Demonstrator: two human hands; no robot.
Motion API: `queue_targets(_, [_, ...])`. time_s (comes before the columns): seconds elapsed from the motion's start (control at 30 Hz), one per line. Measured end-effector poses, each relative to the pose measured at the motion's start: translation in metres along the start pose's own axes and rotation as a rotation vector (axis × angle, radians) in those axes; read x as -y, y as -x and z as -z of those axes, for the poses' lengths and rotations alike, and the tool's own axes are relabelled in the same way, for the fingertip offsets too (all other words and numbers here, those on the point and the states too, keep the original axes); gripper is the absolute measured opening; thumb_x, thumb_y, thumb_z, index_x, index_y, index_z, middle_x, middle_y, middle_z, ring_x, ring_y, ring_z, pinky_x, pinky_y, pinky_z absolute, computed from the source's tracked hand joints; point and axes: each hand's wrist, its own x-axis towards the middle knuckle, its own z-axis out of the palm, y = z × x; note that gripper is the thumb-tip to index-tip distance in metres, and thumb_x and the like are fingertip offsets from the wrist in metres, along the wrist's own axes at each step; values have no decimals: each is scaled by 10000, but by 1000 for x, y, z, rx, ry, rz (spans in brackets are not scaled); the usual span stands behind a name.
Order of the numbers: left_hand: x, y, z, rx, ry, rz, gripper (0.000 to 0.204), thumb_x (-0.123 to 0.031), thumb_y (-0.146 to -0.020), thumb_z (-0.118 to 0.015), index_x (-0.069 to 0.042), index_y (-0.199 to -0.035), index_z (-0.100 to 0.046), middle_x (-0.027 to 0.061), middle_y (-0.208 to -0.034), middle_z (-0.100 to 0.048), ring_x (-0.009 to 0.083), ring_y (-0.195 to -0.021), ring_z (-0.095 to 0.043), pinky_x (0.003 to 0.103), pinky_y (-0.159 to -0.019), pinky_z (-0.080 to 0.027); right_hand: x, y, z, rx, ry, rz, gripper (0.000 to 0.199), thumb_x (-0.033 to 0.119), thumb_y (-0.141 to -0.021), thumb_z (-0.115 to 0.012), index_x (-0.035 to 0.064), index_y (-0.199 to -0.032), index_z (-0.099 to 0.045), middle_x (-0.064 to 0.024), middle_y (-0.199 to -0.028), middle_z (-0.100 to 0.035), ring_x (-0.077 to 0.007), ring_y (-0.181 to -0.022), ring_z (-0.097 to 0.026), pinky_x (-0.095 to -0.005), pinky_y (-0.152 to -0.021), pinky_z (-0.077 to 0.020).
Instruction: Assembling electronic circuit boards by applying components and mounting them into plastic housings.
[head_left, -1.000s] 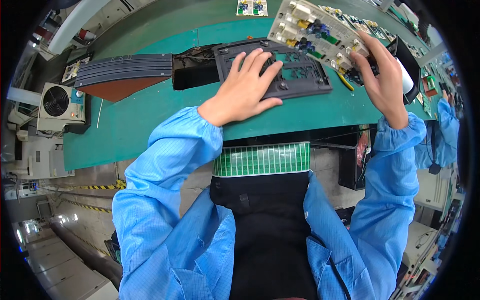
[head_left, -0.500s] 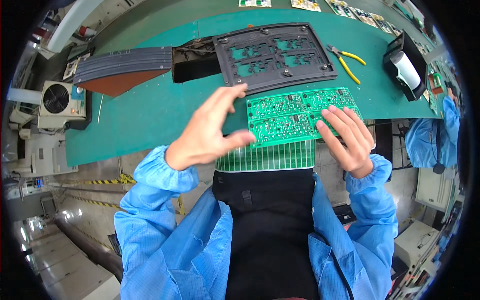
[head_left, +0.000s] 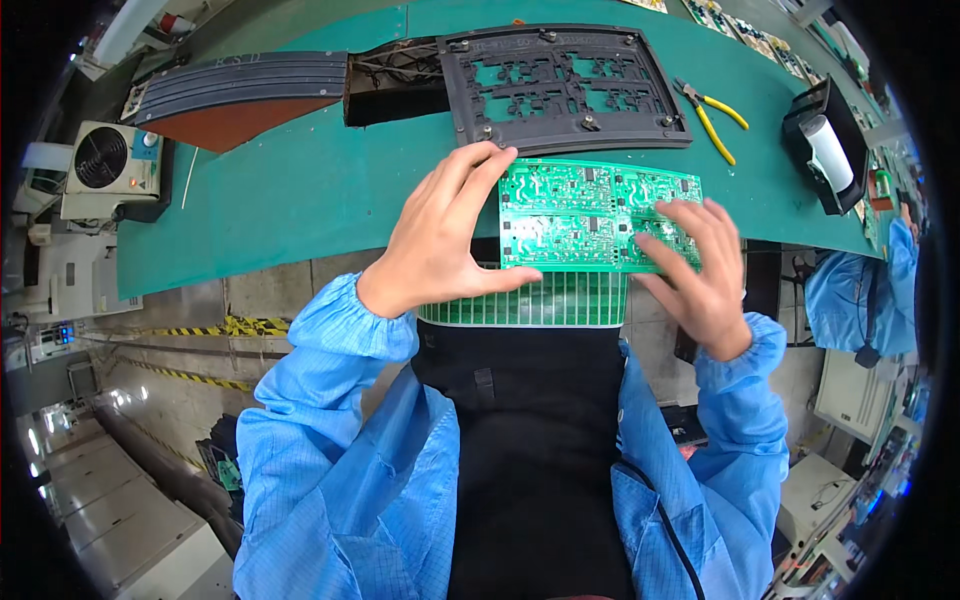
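Observation:
A green circuit board panel (head_left: 585, 210) is held between both hands above the near edge of the green table (head_left: 290, 205). My left hand (head_left: 445, 240) grips its left edge, fingers spread along the side. My right hand (head_left: 700, 270) holds its right part, fingers lying over the board's lower right corner. Just beyond the board a dark grey plastic fixture frame (head_left: 560, 85) with cut-out openings lies flat on the table. Below the board a pale green ribbed strip (head_left: 545, 305) shows at the table's edge.
Yellow-handled pliers (head_left: 712, 115) lie right of the frame. A black holder with a white roll (head_left: 830, 150) stands at the far right. A stack of dark trays (head_left: 240, 85) and a black box (head_left: 395, 80) sit at the back left. Another person's blue sleeve (head_left: 860, 280) is at the right.
My right hand brought the green board from the right toward me. My left hand left the grey frame and closed on the board's left edge; both hands now hold it.

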Motion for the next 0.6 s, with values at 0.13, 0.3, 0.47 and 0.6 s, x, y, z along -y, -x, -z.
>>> queue_targets(0.13, [0, -3, -3, -22, -6, -4, 1076, -527, -617, -921, 11, -1445, -494, 222, -1360, -511, 420, -1200, -585, 477, -1005, -504, -50, -10, 26, -90, -144, -196, 473, 205, -824, -809, 22, -1239, -680, -201, -1316, -624, -375, -1267, -582, -462, -1086, -441])
queue_targets(0.3, [1, -3, -4, -45, -75, -66, 1092, -540, -606, -924, 1, -1448, -487, 219, -1365, -506, 416, -1225, -570, 484, -1019, -495, -172, -16, 20, -21, 154, -312, 594, 232, -945, -714, 70, -1479, -513, -181, -1506, -505, -334, -1397, -489, -406, -1166, -369])
queue_targets(0.47, [1, -1, -1, -36, -59, -63, 1113, -510, -589, -945, -6, -1461, -468, 214, -1372, -496, 417, -1234, -556, 489, -1025, -489, -194, -17, 25, 287, -68, -403, 691, 320, -911, -740, 42, -1492, -489, -184, -1407, -551, -333, -1349, -524, -396, -1129, -394])
queue_targets(0.6, [-1, -1, 0, -37, -51, -48, 1115, -488, -586, -954, -9, -1462, -458, 212, -1375, -490, 420, -1226, -555, 494, -1022, -491, -161, -29, 26, 355, -44, -508, 617, 244, -864, -695, -16, -1390, -505, -210, -1282, -577, -372, -1249, -570, -425, -1072, -436])
